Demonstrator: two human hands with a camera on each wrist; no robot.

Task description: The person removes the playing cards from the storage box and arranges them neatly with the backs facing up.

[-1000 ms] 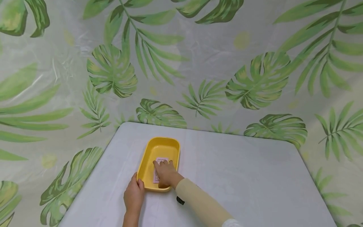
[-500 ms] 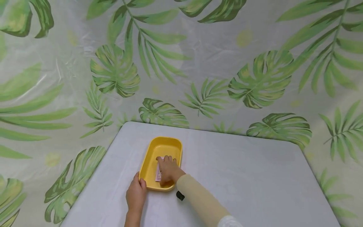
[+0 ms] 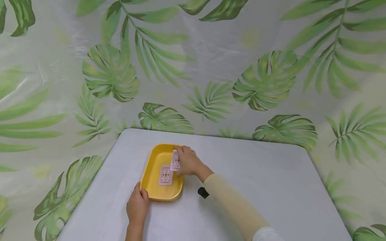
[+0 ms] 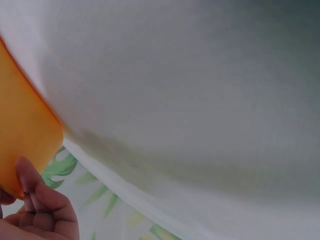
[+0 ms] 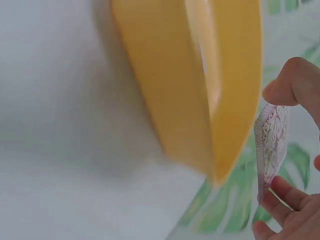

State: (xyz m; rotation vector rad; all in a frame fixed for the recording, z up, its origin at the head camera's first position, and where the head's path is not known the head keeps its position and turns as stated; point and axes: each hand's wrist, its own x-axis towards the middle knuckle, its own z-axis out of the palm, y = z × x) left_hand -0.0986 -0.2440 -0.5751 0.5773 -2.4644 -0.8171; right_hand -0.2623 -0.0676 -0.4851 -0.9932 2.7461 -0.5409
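Note:
In the head view a yellow tray [image 3: 146, 174] sits on the white table. My left hand [image 3: 137, 205] grips its near left corner, thumb over the rim; the left wrist view shows the fingers [image 4: 30, 177] pinching the tray's wall. Inside the tray lies a pink-patterned playing card [image 3: 165, 175], back up. My right hand [image 3: 189, 161] is above the tray's right side and pinches a small stack of playing cards [image 3: 175, 160] with the same back. In the right wrist view the thumb holds one end of the stack [image 5: 272, 145] and the fingers the other.
The white tabletop [image 3: 247, 180] reaches out to the right of the tray. A leaf-patterned sheet [image 3: 211, 67] hangs behind the table and along its sides. A small black object [image 3: 203, 192] shows beside the right sleeve.
My right hand has lifted a stack of cards up from inside the tray and moved toward its far right side, uncovering the card left lying there. The left hand keeps its grip on the tray.

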